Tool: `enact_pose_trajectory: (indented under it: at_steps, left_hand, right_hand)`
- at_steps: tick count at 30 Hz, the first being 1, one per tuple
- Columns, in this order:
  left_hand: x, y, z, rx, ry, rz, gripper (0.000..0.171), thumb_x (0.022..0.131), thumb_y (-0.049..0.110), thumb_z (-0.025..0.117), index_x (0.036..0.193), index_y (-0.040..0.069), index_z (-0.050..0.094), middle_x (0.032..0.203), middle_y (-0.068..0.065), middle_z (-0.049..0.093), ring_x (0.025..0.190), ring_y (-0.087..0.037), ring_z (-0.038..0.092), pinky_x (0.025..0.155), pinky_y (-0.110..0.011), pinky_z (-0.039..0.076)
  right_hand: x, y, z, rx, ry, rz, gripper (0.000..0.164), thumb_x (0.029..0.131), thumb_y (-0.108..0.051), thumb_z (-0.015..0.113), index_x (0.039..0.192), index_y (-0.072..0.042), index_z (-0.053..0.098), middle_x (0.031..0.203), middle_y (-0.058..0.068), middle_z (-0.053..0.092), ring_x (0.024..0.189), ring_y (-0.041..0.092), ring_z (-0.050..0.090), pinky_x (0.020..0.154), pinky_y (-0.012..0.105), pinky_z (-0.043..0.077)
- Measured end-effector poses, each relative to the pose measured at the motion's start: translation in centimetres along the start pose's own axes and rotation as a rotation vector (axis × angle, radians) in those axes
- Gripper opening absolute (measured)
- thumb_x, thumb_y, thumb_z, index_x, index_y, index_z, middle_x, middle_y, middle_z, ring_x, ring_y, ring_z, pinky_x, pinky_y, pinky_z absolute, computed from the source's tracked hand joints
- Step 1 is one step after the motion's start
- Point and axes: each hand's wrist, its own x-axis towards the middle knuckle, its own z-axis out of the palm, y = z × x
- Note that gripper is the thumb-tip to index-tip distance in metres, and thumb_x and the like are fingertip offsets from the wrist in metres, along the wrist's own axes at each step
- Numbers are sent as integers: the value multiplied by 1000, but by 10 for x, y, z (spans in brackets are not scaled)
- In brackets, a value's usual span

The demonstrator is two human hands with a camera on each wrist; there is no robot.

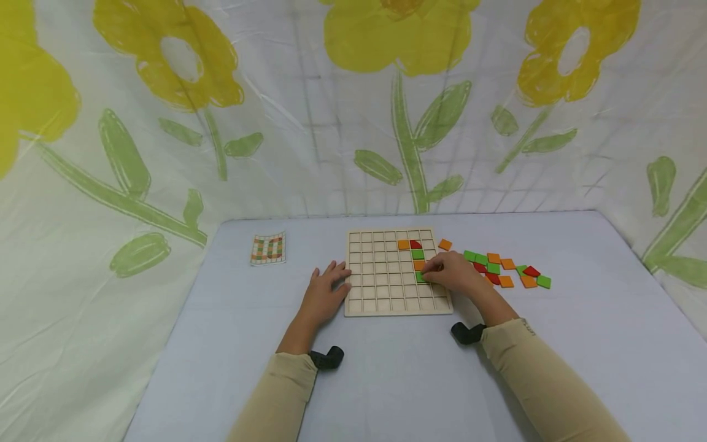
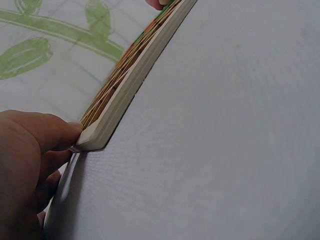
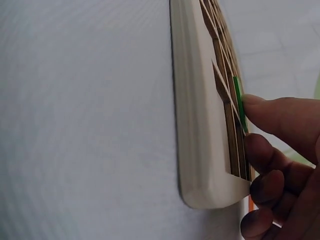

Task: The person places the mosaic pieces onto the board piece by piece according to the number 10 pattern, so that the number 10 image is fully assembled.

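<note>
A wooden grid board (image 1: 375, 288) lies on the table with raised dividers between its square cells. My right hand (image 1: 454, 273) pinches a green square tile (image 3: 240, 104) between thumb and index finger. This tile sits tilted at a cell in the right part of the board. Above it, in the same column, are an orange tile (image 1: 420, 265), another green tile (image 1: 417, 253) and a red curved tile (image 1: 415, 244). A second orange tile (image 1: 404, 244) lies left of the red one. My left hand (image 1: 324, 296) touches the board's left edge, fingers spread and loosely bent.
Several loose orange, green and red tiles (image 1: 507, 264) are scattered right of the board. One orange tile (image 1: 445, 244) lies by its upper right corner. A small card with a coloured grid pattern (image 1: 268, 248) lies at the back left. A flower-printed curtain (image 1: 265, 172) hangs behind the table.
</note>
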Motion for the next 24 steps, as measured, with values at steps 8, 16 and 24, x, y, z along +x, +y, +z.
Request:
enact_pose_trajectory:
  at_steps: [8, 16, 24]
  left_hand:
    - [0, -1, 1, -9, -1, 0, 36, 97, 24, 62, 131, 14, 64, 151, -1, 48, 148, -22, 31, 125, -47, 6]
    - [-1, 0, 0, -28, -5, -6, 35, 97, 24, 62, 130, 13, 64, 151, 0, 47, 148, -21, 31, 125, -47, 6]
    - [-1, 0, -1, -13, -4, 0, 35, 97, 24, 62, 131, 13, 63, 151, 0, 47, 148, -23, 31, 125, -48, 6]
  right_hand:
    - [-4, -4, 0, -45, -35, 7, 23, 89, -25, 73, 109, -15, 76, 108, 8, 68, 92, 22, 58, 74, 34, 51]
    - [-11, 5, -7, -19, -27, -22, 26, 90, -27, 71, 114, -16, 74, 104, 6, 68, 87, 22, 57, 70, 31, 51]
    - [-29, 38, -33, 16, 141, 136, 36, 94, -29, 65, 124, -11, 67, 109, 13, 64, 87, 25, 57, 68, 29, 48]
